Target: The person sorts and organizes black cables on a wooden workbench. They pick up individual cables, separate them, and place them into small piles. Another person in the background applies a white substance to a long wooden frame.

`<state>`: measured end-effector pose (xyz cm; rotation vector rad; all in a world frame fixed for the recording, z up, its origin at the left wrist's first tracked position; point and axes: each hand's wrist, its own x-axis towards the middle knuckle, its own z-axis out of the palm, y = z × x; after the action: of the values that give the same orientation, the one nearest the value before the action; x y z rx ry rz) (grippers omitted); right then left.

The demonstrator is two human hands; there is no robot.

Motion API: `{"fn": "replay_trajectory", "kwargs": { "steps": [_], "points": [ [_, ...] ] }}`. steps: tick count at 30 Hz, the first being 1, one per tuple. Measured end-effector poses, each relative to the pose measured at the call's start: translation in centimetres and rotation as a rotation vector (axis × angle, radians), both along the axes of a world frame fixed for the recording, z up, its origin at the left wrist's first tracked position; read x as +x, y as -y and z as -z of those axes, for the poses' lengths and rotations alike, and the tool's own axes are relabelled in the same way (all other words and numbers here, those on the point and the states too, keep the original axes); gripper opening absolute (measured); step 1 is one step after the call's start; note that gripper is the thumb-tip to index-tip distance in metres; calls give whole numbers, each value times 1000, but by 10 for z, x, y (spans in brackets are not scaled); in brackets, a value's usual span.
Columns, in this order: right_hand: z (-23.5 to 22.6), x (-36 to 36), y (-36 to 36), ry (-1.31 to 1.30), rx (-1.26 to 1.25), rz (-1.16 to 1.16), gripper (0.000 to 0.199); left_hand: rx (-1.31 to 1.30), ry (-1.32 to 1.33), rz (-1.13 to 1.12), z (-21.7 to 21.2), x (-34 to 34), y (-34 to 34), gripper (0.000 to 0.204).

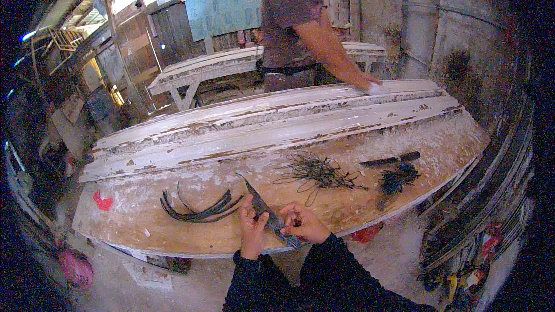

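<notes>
A long, flat dark strip [257, 201] that tapers to a point is gripped between the fingers and thumb of my left hand [252, 226]. My right hand [304, 223] pinches near its lower end, with the fingers closed. Both hands are above the near edge of the wooden board [191, 241]. Several curved black strips [199, 215] lie just left of my left hand. Beyond my right hand, a tangle of thin dark cords [318, 172] rests on the board. Farther right are a knife [391, 159] with a black handle and a bunched dark bundle [399, 179].
Two long, white-crusted wooden beams [277, 124] cross the board's far half. A person [292, 29] stands beyond, one hand on the far beam. Behind them is another white-stained bench [219, 60]. A red scrap [103, 201] lies at left; a pink object [75, 267] is on the floor.
</notes>
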<state>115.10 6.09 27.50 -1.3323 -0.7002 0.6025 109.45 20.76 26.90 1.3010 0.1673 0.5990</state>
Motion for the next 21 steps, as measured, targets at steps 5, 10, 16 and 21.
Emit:
{"fn": "replay_trajectory", "kwargs": {
  "steps": [5, 10, 16, 21],
  "points": [
    [0, 2, 0, 96, -11, -196, 55, -213, 91, -47, -7, -6, -1, 56],
    [3, 0, 0, 64, 28, -237, 56, -302, 85, -69, -16, -10, 3, 58],
    [-2, -9, -6, -317, 336, 195, 38, -3, -86, 220, -1, -8, 3, 67],
    [0, -6, -10, -35, 217, 369, 29, 134, -141, 457, 3, -9, 0, 62]
  ]
}}
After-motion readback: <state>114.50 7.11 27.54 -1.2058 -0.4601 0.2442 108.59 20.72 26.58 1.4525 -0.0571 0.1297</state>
